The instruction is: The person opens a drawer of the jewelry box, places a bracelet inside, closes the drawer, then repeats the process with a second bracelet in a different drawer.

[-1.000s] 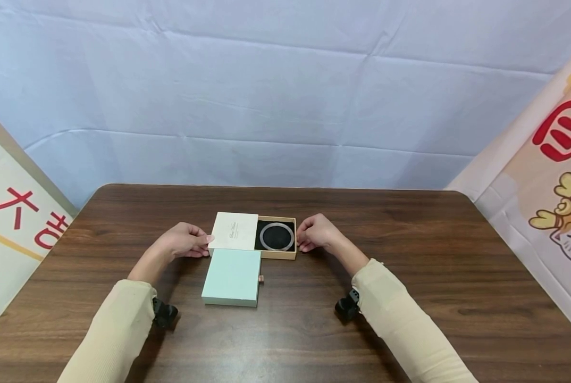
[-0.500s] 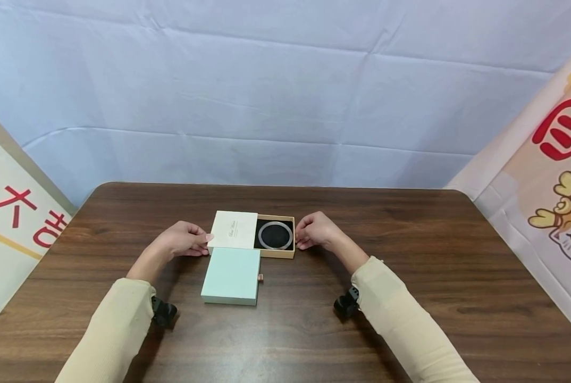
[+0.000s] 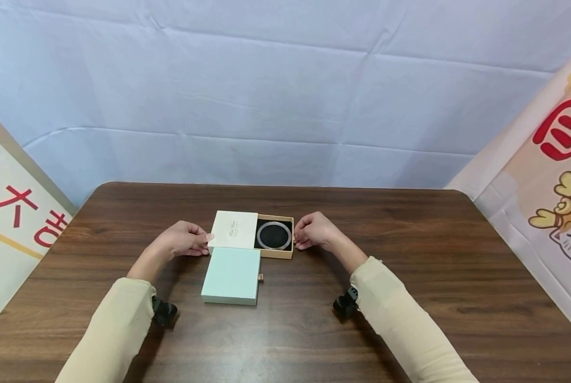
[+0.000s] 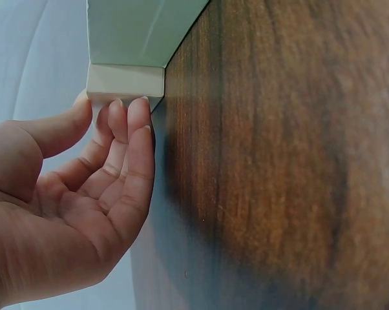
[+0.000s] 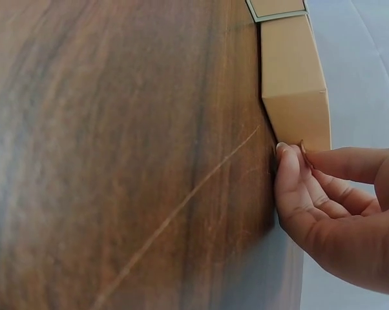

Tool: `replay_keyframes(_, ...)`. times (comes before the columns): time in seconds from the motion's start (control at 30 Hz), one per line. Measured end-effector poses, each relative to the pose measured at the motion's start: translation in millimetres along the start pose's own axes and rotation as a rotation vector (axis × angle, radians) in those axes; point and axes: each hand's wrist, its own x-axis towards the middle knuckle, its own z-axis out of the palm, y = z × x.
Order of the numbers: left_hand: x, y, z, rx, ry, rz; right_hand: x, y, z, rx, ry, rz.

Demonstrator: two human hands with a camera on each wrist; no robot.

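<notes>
A flat cream drawer box lies on the table, its sleeve at the left and its tan drawer partly out at the right. A grey bangle rests on black padding in the drawer. My left hand holds the sleeve's left end, thumb at the top edge and curled fingertips against the end face in the left wrist view. At the drawer's right end, my right hand pinches a small ribbon tab between thumb and fingers. The sleeve hides the drawer's left part.
A pale mint box with a small ribbon tab on its right side sits right in front of the cream box, against it. Behind the wooden table hangs a pale cloth. Printed banners flank both sides.
The drawer and its bangle have slid slightly left, farther into the sleeve, with my right hand moving along. My left hand and the sleeve stay nearly still.
</notes>
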Motion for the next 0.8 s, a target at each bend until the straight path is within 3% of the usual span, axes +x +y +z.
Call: replay_keyframes(0.8,0.5,0.2,0.4,-0.003,0.008,-0.002,2.1,-1.3,3.7,-0.046,0.002,-0.01)
